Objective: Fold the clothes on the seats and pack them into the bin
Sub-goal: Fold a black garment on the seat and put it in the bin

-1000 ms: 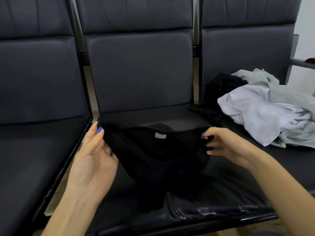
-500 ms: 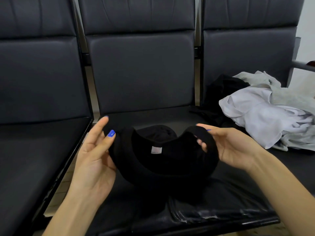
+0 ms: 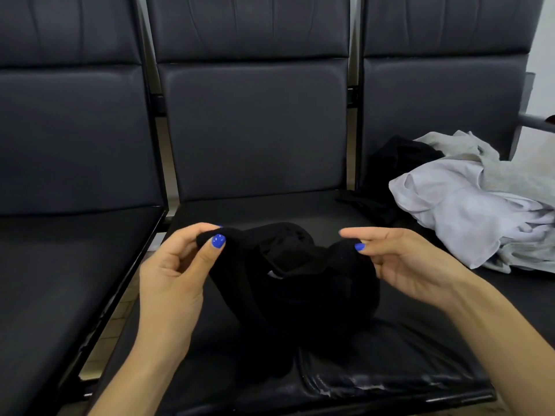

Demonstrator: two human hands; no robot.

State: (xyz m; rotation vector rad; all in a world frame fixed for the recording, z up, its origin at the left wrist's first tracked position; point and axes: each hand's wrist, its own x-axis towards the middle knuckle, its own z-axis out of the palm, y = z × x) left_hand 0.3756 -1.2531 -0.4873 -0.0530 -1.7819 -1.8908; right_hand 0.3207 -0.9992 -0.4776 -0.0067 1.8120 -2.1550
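Black knit fabric, a small garment point(image 3: 294, 283), hangs between my hands at the centre of the frame, over the middle seat point(image 3: 270, 211). My left hand point(image 3: 177, 265) pinches its upper left corner between thumb and fingers; my right hand point(image 3: 411, 262) grips the upper right corner, thumb on top. The hands are apart, and the top edge sags between them, so the garment's long axis runs left to right across the frame, both hands equally near. I judge the next move is to bring the two corners together or lay it flat on the seat below. At the right of the frame a heap of pale clothes point(image 3: 474, 211) and a dark one point(image 3: 399, 163) wait on the next seat. No bin is visible.
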